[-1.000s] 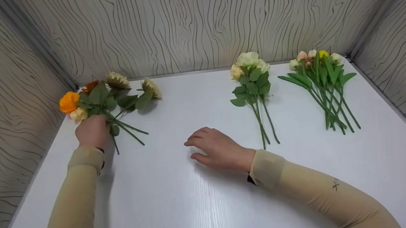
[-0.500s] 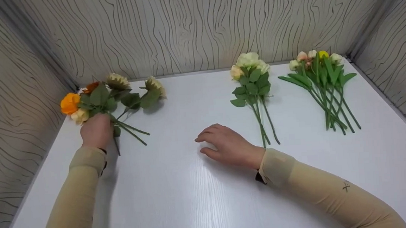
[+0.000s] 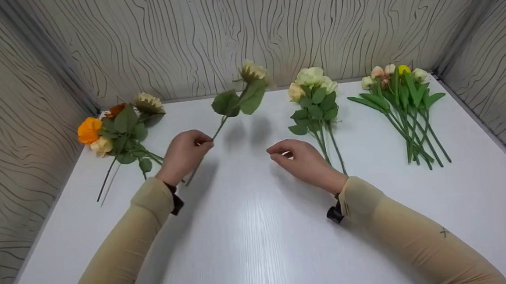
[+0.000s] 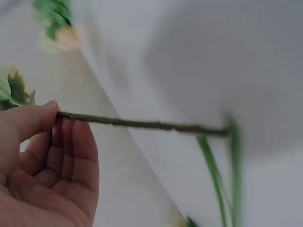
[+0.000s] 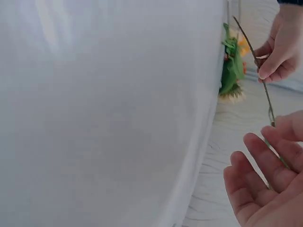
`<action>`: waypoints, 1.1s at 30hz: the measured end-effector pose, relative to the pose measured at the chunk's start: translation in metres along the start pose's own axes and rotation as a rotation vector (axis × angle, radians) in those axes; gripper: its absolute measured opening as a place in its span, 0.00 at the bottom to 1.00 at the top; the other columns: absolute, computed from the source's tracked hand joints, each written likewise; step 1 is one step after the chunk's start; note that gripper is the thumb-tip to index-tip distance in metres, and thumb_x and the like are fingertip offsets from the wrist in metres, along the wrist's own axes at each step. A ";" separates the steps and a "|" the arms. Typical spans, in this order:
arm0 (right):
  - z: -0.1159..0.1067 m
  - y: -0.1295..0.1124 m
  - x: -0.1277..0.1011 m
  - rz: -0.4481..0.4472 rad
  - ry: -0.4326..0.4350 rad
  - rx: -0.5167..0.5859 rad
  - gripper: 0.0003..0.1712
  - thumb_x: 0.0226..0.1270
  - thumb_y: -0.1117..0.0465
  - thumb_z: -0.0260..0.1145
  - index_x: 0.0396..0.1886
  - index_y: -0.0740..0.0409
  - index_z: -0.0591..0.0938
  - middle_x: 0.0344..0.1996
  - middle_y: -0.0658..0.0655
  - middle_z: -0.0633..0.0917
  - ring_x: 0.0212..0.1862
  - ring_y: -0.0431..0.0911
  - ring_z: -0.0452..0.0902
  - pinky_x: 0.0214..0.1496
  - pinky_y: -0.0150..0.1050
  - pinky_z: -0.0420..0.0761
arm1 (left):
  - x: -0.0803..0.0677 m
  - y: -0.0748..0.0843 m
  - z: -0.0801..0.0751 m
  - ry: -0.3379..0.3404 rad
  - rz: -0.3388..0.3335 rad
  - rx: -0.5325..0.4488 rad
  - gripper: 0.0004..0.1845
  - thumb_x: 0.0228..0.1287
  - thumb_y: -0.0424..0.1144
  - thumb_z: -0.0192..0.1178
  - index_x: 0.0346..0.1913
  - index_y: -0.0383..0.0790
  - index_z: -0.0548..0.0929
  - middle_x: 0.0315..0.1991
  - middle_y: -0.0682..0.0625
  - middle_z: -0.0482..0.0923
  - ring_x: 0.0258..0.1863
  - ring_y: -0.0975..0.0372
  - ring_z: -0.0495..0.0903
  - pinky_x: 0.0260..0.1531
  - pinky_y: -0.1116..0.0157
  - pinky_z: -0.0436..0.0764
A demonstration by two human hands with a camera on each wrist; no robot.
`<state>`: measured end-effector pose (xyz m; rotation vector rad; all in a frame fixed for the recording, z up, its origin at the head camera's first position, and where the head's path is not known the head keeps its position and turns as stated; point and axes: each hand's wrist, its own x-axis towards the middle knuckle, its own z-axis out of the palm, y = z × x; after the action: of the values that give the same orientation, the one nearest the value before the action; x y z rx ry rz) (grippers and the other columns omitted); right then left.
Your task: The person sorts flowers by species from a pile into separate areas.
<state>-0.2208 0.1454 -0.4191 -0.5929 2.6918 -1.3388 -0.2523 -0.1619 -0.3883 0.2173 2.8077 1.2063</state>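
Left hand (image 3: 183, 156): fingers (image 4: 71, 151) curled, thumb tip and fingertips pinching a thin, woody brown-green stem. This is the single flower (image 3: 253, 71), lifted off the tabletop (image 3: 250, 247) and slanting from centre-left of the head view up toward the upper middle. Bloom pale cream, ragged and daisy-like; two broad, matte green leaves sit just below it. The lower stem end juts out below the hand. In the left wrist view the stem crosses the frame nearly level, rough-surfaced, resting across the fingertips.

Right hand (image 3: 302, 161): centre of the head view, held just above the tabletop, fingers loosely bent and slightly spread, gripping nothing. The right wrist view shows its palm open, fingertips near the stem's far portion; contact cannot be told.

Tabletop: white, smooth, faint linear grain, slight sheen.

Centre-left: a loose bunch (image 3: 116, 128) lying flat, with one round orange bloom, one cream, one rust-red and one pale sunflower-like head, broad leaves, thin stems fanned toward the lower left.

Upper right of centre: cream rose bunch (image 3: 314, 98), rounded layered petals, oval leaves, straight stems.

Far upper right: tulip bunch (image 3: 402, 102), small smooth buds in pink, white and yellow, long blade-shaped leaves.

Walls (image 3: 246, 32): grey panels with dark wavy woodgrain lines.
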 end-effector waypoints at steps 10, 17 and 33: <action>-0.026 0.007 0.008 0.160 0.123 0.587 0.22 0.74 0.52 0.69 0.60 0.59 0.84 0.55 0.61 0.85 0.56 0.53 0.81 0.58 0.44 0.82 | -0.015 0.057 0.081 -0.224 0.024 -0.533 0.09 0.70 0.38 0.66 0.47 0.35 0.86 0.45 0.37 0.84 0.46 0.44 0.84 0.43 0.59 0.87; -0.028 0.014 0.003 0.200 0.124 0.763 0.21 0.72 0.57 0.70 0.57 0.67 0.83 0.50 0.62 0.86 0.51 0.52 0.83 0.58 0.47 0.82 | -0.021 0.065 0.113 -0.259 0.007 -0.612 0.08 0.70 0.36 0.67 0.47 0.35 0.85 0.45 0.37 0.84 0.41 0.52 0.84 0.42 0.60 0.87; -0.030 0.015 0.003 0.240 0.157 0.686 0.18 0.69 0.59 0.73 0.51 0.68 0.84 0.42 0.63 0.87 0.39 0.49 0.85 0.47 0.42 0.86 | -0.029 0.065 0.128 -0.318 -0.001 -0.676 0.11 0.69 0.35 0.67 0.49 0.31 0.85 0.47 0.33 0.83 0.37 0.58 0.85 0.41 0.59 0.87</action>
<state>-0.2348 0.1750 -0.4118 -0.0914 2.0791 -2.1223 -0.2014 -0.0308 -0.4291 0.3179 2.0008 1.8365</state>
